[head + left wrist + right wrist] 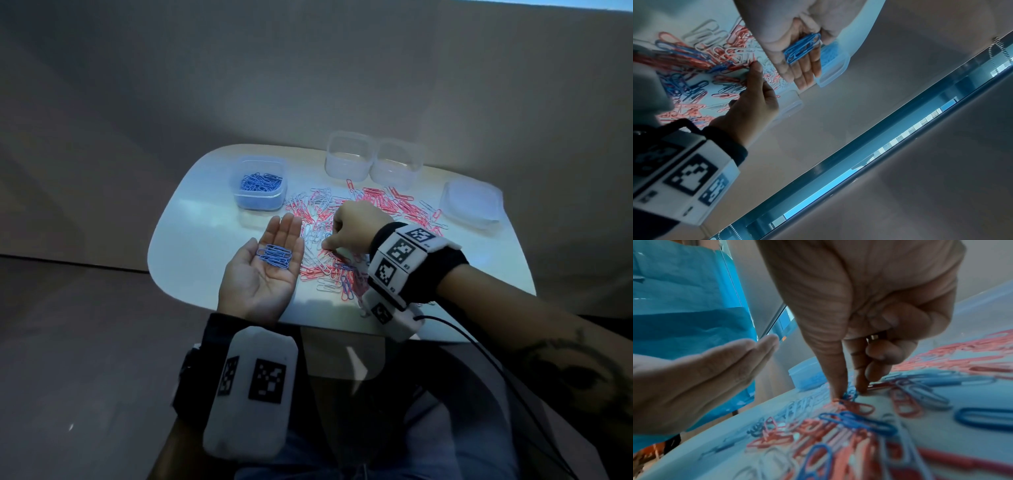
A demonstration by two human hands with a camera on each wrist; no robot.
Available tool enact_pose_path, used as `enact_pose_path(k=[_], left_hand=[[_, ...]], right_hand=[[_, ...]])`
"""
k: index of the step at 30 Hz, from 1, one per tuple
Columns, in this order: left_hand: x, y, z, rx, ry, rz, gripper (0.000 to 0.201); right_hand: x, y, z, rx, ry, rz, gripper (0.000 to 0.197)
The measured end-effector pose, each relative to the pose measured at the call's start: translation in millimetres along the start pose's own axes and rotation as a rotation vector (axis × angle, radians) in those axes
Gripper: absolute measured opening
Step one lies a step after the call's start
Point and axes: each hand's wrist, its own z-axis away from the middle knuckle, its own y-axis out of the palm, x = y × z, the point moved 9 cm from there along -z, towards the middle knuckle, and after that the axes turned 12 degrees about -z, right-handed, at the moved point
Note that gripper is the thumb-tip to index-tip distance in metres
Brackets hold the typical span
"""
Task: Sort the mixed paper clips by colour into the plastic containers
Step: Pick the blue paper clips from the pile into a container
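The white rounded counter (191,240) sits at centre frame in the head view. A loose heap of mixed red, white and blue wire paper clips (342,236) covers its middle.

The left hand (265,270) lies palm up, fingers straight, at lower centre left of the heap. Its grip is released: a small bundle of blue paper clips (274,257) rests on the flat palm, unclasped.

The right hand (352,228) reaches down into the heap from the right side of the frame. In the right wrist view, thumb and forefinger (836,382) pinch a single blue paper clip (850,395) against the counter; the remaining fingers are curled in.

A clear square plastic container holding blue clips (260,183) stands at upper left of the heap. Two clear plastic containers, one (349,156) touching or just beside the other (397,162), stand at the upper edge of the heap. A clear plastic lid or shallow container (471,205) lies at far right; which of the two cannot be determined.
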Motion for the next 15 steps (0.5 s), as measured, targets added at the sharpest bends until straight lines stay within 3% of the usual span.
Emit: enact_pose_path(k=[7, 10, 15], left_hand=[[6.3, 2.4, 0.2, -0.008, -0.027, 0.001, 0.046], [10.9, 2.5, -0.8, -0.025, -0.038, -0.008, 0.047], [13.8, 0.6, -1.9, -0.037, -0.041, 0.011, 0.047]], right_hand=[[-7.5, -3.3, 2.6, 0.036, 0.042, -0.204, 0.011], [-14.4, -4.9, 6.7, 0.043, 0.066, -0.321, 0.028], [-20.3, -10.0, 8.4, 0.05, 0.051, -0.362, 0.033]])
